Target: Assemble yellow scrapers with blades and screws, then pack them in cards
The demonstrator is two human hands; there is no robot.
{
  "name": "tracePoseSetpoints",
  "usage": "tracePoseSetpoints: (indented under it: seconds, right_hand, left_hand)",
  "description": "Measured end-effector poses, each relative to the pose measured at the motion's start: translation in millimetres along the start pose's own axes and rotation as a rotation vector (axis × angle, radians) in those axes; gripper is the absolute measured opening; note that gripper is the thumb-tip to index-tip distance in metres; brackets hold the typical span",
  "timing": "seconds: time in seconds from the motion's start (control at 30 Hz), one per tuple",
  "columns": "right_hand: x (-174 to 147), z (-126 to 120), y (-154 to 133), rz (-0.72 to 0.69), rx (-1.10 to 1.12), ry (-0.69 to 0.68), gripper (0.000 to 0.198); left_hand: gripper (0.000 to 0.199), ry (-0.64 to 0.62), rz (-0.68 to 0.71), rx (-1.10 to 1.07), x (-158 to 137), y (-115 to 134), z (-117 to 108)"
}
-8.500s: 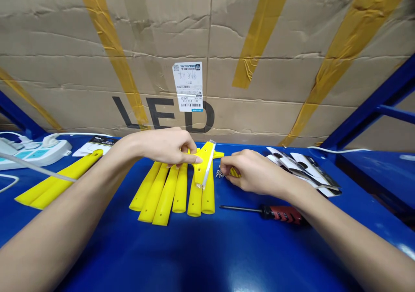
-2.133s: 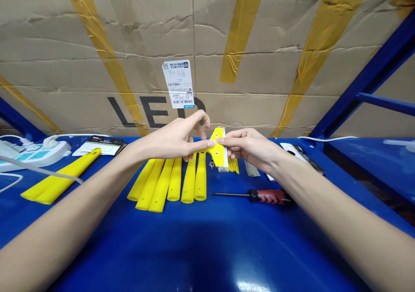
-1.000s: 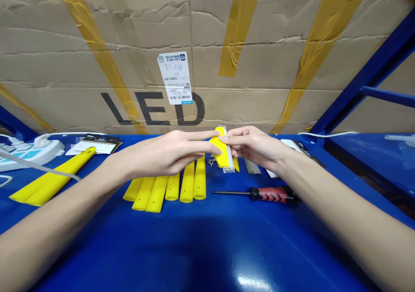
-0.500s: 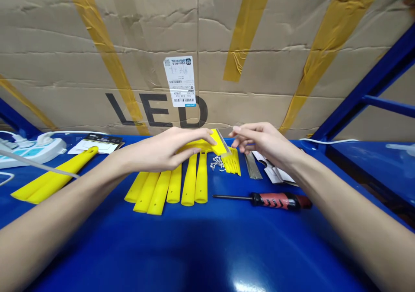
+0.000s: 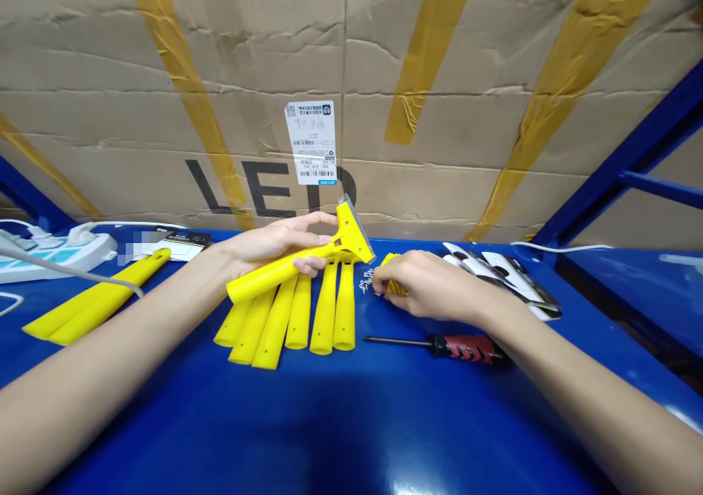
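Observation:
My left hand (image 5: pixel 291 240) is closed round a yellow scraper (image 5: pixel 274 272), its wide head with a blade along the edge tilted up to the right. Under it several yellow handles (image 5: pixel 299 318) lie side by side on the blue table. My right hand (image 5: pixel 425 283) reaches down at the small silver screws (image 5: pixel 366 283), fingers bent together. It partly covers a stack of small yellow pieces (image 5: pixel 394 284); whatever its fingertips pinch is hidden. A screwdriver (image 5: pixel 461 347) with a red and black grip lies just in front of that hand.
Printed cards (image 5: pixel 508 279) lie at the right, and two yellow handles (image 5: pixel 102 297) at the left by a black-and-white card (image 5: pixel 181 244). A white power strip (image 5: pixel 82 253) with cables stands far left. A large cardboard box (image 5: pixel 263 63) rises behind; a blue frame post (image 5: pixel 615 165) slants at right.
My left hand has turned the scraper so its handle points left and its head upward. My right hand has moved away from the blade and down to the screws and yellow pieces.

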State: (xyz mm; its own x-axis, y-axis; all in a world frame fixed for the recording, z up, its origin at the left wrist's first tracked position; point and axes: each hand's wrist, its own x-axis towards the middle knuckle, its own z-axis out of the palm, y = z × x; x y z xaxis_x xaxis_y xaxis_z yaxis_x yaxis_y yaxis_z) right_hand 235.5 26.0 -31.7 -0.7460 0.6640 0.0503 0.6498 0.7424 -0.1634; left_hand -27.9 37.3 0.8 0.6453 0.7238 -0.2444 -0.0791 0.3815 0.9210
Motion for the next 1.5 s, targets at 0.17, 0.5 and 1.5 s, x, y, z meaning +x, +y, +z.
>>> tracePoseSetpoints:
  seconds: [0.17, 0.5, 1.5]
  right_hand:
    - [1, 1, 1, -0.005, 0.091, -0.010, 0.021]
    - [0, 2, 9, -0.030, 0.230, -0.016, 0.022]
    - [9, 6, -7, -0.080, 0.272, 0.590, 0.016]
  left_hand:
    - [0.042, -0.110, -0.013, 0.029, -1, -3, -11]
    - [0.048, -0.151, -0.005, 0.074, -4, -6, -23]
    - [0.036, -0.106, -0.031, 0.052, 2, -8, -6]
